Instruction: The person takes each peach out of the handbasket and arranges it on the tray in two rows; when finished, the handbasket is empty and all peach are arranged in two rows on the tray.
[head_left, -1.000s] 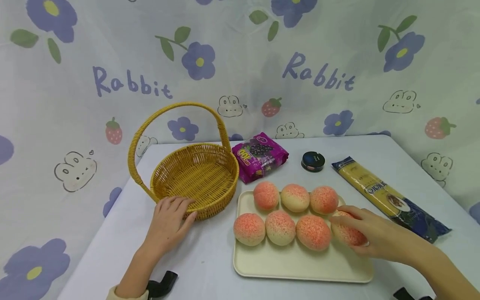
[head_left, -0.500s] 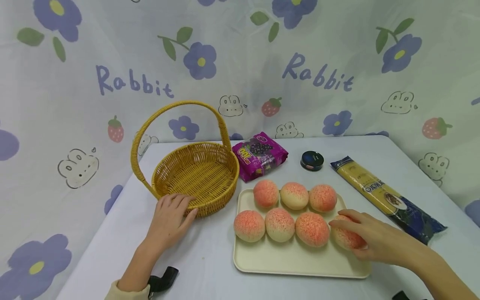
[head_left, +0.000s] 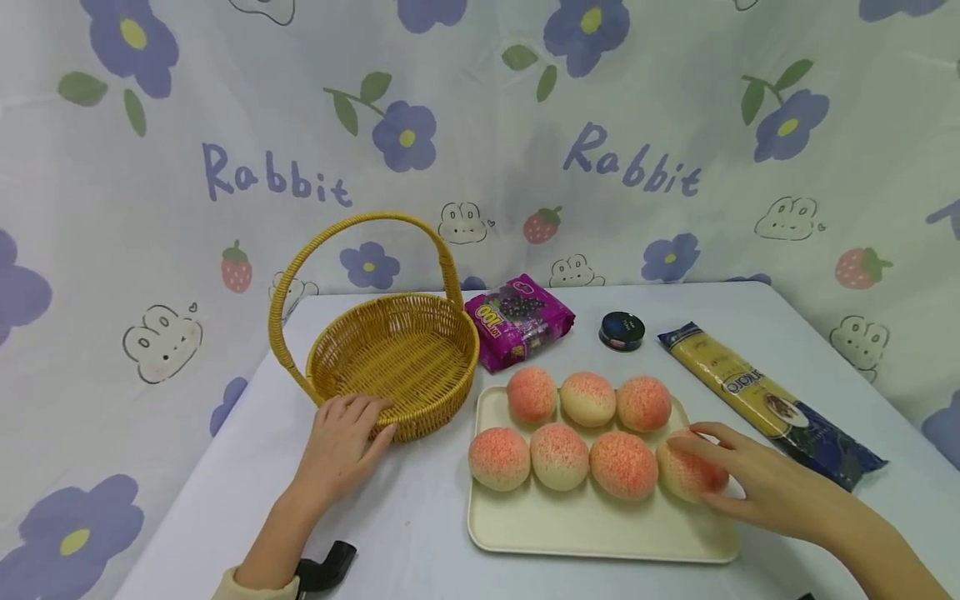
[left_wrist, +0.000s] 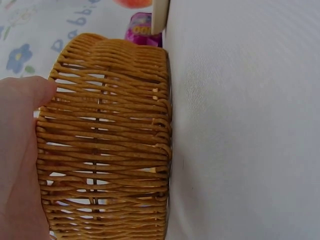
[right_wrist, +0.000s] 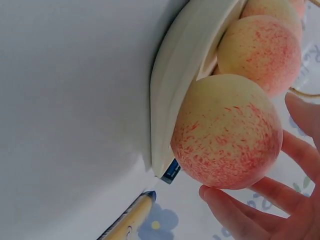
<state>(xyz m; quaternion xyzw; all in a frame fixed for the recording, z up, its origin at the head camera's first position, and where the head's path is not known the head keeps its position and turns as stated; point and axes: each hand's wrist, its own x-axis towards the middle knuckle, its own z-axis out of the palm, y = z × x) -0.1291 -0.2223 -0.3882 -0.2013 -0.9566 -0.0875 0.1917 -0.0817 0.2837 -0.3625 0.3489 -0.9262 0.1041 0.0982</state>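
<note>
My left hand point(head_left: 341, 450) holds the near rim of a yellow wicker basket point(head_left: 438, 414). In the left wrist view its thumb lies at the rim of the woven wall point(left_wrist: 105, 145); the fingers inside are hidden. On a cream tray point(head_left: 592, 533) sit several pink-and-cream peaches, three of them in the back row. My right hand point(head_left: 772, 487) is spread around the rightmost peach point(head_left: 690, 475) of the front row. In the right wrist view the thumb stands apart from that peach point(right_wrist: 227, 132), and the fingers lie loosely behind and beside it.
A purple grape-print packet point(head_left: 517, 321) lies right of the basket. Beyond the tray stands a round black tin point(head_left: 622, 331). A long yellow-and-blue packet point(head_left: 765, 400) slants along the right. Behind the white table point(head_left: 405, 517) hangs a patterned cloth point(head_left: 480, 125).
My right fingers have loosened from the rightmost peach and drawn slightly away, leaving it on the tray. My left hand stays on the basket rim. The head view has shifted slightly.
</note>
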